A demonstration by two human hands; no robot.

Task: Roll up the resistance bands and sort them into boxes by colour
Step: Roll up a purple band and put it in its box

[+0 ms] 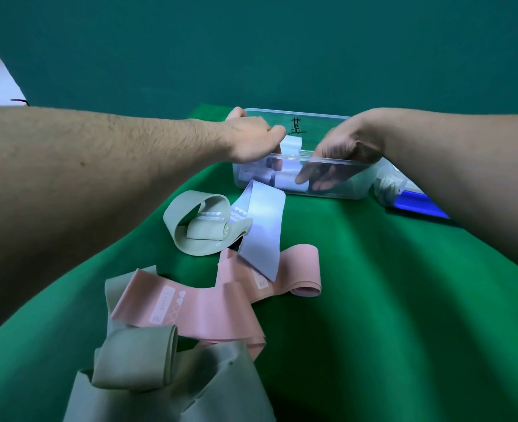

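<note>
At the table's far edge, the left hand [253,138] gripped the clear box [327,193] rim; the right hand [336,156] reached inside, fingers loosely spread over rolled lilac bands [285,179]. Loose bands [263,229] looked soft, floppy, likely best pinched at one end.

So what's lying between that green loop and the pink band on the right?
In the head view, a lilac band lies between the green loop and the pink band, overlapping both.

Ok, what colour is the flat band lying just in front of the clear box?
Pale lavender-blue flat band, seen in the head view.
</note>
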